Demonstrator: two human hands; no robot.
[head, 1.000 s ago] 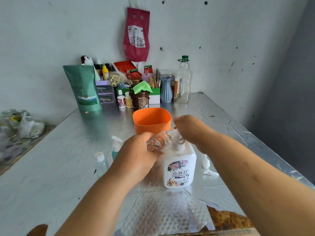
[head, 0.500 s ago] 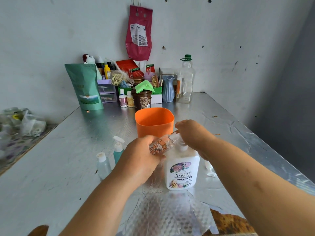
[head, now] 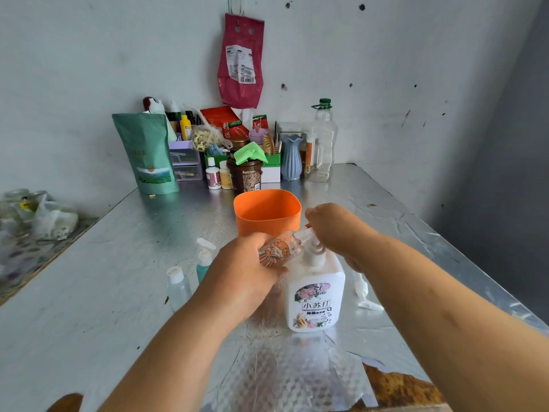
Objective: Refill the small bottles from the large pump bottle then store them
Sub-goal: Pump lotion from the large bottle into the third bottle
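Note:
My left hand [head: 243,272] grips a small clear bottle [head: 280,251] with an orange cartoon print, tilted with its mouth at the nozzle of the large white pump bottle [head: 315,295]. That pump bottle stands upright on the foil-covered table [head: 118,263]. My right hand [head: 335,230] rests curled over the pump head, hiding it. Two more small bottles stand to the left: a clear one [head: 177,285] and a teal one [head: 204,263] with its flip cap open. A loose white pump cap [head: 364,292] lies right of the big bottle.
An orange tub [head: 267,211] stands just behind my hands. Along the back wall are a green pouch [head: 147,153], a brown jar [head: 245,173], a blue vase [head: 291,157], a large clear bottle [head: 322,141] and several small containers. Plastic bags [head: 35,215] lie far left.
My right hand has stayed curled over the pump head and my left keeps the small bottle at the nozzle. Both shifted only slightly with the camera.

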